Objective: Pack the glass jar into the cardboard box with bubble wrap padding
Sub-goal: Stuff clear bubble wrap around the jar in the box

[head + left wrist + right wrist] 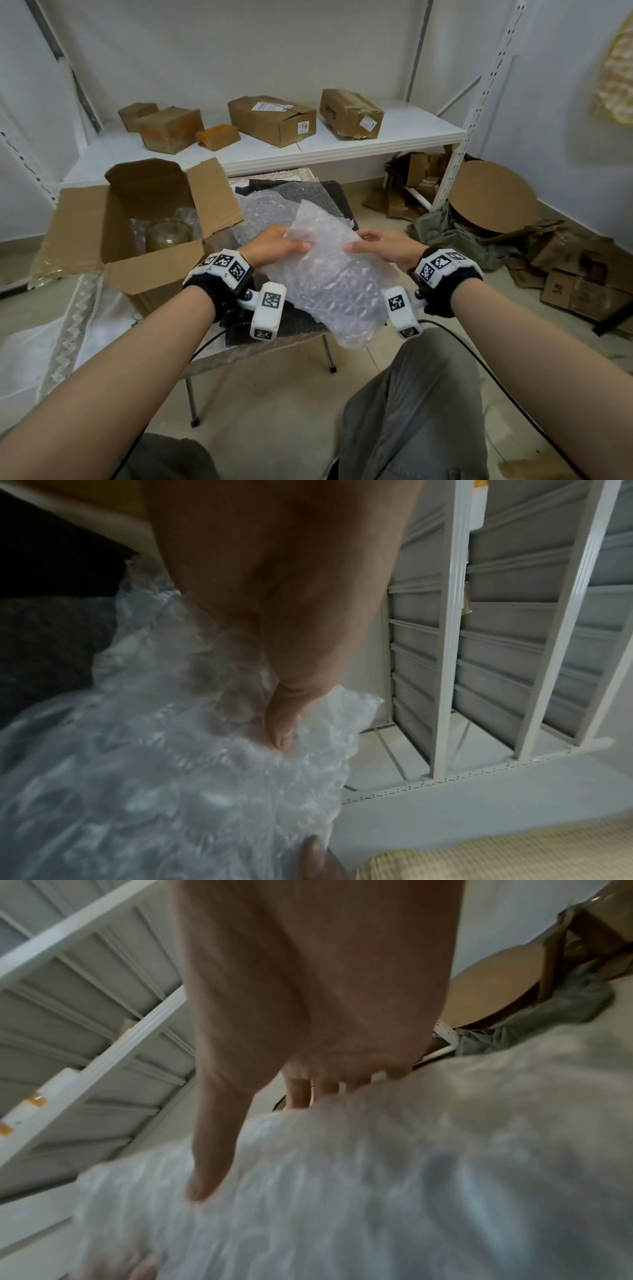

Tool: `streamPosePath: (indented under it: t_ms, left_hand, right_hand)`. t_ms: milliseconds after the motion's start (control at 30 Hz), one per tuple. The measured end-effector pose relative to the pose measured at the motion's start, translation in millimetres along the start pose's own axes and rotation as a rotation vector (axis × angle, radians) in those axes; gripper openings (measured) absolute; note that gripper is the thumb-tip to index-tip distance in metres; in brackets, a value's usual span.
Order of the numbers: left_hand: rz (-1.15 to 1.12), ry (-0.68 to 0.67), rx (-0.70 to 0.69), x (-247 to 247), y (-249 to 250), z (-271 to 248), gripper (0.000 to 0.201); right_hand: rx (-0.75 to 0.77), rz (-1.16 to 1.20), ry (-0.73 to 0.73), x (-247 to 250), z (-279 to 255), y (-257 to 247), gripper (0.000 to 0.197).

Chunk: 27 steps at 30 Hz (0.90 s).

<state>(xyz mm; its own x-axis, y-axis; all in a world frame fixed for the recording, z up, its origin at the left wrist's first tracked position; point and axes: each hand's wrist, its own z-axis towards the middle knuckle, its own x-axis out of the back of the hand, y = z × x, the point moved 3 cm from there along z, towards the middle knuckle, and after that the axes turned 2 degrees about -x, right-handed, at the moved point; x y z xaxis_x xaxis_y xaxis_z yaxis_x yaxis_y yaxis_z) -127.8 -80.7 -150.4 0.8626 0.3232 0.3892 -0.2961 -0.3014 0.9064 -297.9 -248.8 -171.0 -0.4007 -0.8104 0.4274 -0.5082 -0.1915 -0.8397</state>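
Observation:
An open cardboard box [154, 270] stands on the left of a small table, its flaps spread. The glass jar [166, 235] sits upright inside it with bubble wrap around it. Both hands hold one clear bubble wrap sheet [329, 274] above the table, right of the box. My left hand [277, 244] pinches its left edge, thumb on top [281, 734], the sheet [154, 764] draping away. My right hand [380, 245] pinches the right edge, thumb on top [205, 1183] and fingers behind the sheet [377, 1191].
More bubble wrap [270, 209] and dark foam lie on the table [239, 349] under the sheet. A white shelf [308, 150] behind carries several closed cartons. Flattened cardboard [582, 284] and a round board [493, 197] litter the floor at right. My knee [411, 411] is below.

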Motion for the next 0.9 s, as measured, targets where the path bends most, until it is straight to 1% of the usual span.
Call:
streamPosePath:
  t_ms: [67, 100, 133, 167, 200, 233, 267, 300, 333, 400, 433, 467, 500, 533, 600, 700, 767, 833, 867, 900]
  left_hand:
    - [0.009, 0.025, -0.034, -2, 9, 0, 0.032]
    - [0.024, 0.088, -0.054, -1, 13, 1, 0.033]
    - [0.051, 0.176, -0.071, 2, 14, 4, 0.036]
    - [0.087, 0.27, -0.073, 4, 14, 5, 0.044]
    - [0.121, 0.359, -0.069, 6, 14, 5, 0.056]
    - [0.127, 0.414, -0.041, 7, 11, 5, 0.072]
    - [0.096, 0.417, 0.0, 6, 10, 4, 0.085]
    - [0.021, 0.373, 0.06, 4, 5, 5, 0.092]
    - [-0.075, 0.296, 0.103, -1, 2, 4, 0.089]
    - [-0.273, 0.083, 0.193, -11, -3, 3, 0.071]
    - [-0.342, 0.008, 0.209, -14, -5, 3, 0.067]
    - [-0.398, -0.023, 0.216, -16, -8, 5, 0.066]
    - [-0.455, -0.024, 0.215, -18, -9, 5, 0.064]
    - [-0.516, -0.007, 0.199, -18, -9, 6, 0.057]
    - [-0.613, 0.009, 0.157, -20, -7, 4, 0.037]
    - [-0.577, 0.051, 0.099, -20, -9, 5, 0.027]
    - [-0.504, 0.094, 0.092, -20, -12, 5, 0.017]
    - [-0.491, 0.119, 0.098, -22, -13, 4, 0.013]
    - [-0.524, 0.111, 0.1, -24, -12, 3, 0.016]
    - [-0.567, 0.07, 0.1, -27, -11, 1, 0.023]
  right_hand:
    - [-0.041, 0.023, -0.186, -8, -4, -8, 0.051]
    - [-0.055, 0.017, -0.222, -10, -4, -9, 0.048]
    - [-0.057, 0.023, -0.209, -9, -3, -10, 0.042]
    - [-0.051, 0.068, -0.152, -8, -2, -10, 0.035]
    - [-0.042, 0.147, -0.084, -6, 0, -8, 0.03]
    - [-0.024, 0.231, -0.014, -2, 3, -5, 0.029]
    - [-0.003, 0.299, 0.041, 0, 4, -4, 0.029]
    - [0.023, 0.375, 0.079, 1, 4, -3, 0.028]
    - [0.043, 0.451, 0.106, 1, 4, -2, 0.025]
    - [0.068, 0.567, 0.111, -2, 0, -4, 0.025]
    - [0.077, 0.602, 0.105, -3, -2, -4, 0.028]
    - [0.093, 0.626, 0.093, -5, -4, -5, 0.033]
    - [0.103, 0.64, 0.089, -6, -4, -4, 0.037]
    - [0.104, 0.641, 0.095, -6, -3, -3, 0.039]
    - [0.098, 0.614, 0.116, -7, -2, 0, 0.041]
    - [0.104, 0.544, 0.127, -10, 0, 5, 0.05]
    - [0.11, 0.558, 0.129, -13, 1, 7, 0.045]
    - [0.105, 0.57, 0.15, -16, 2, 9, 0.036]
    - [0.105, 0.558, 0.17, -17, 3, 9, 0.032]
    - [0.106, 0.539, 0.198, -16, 5, 10, 0.028]
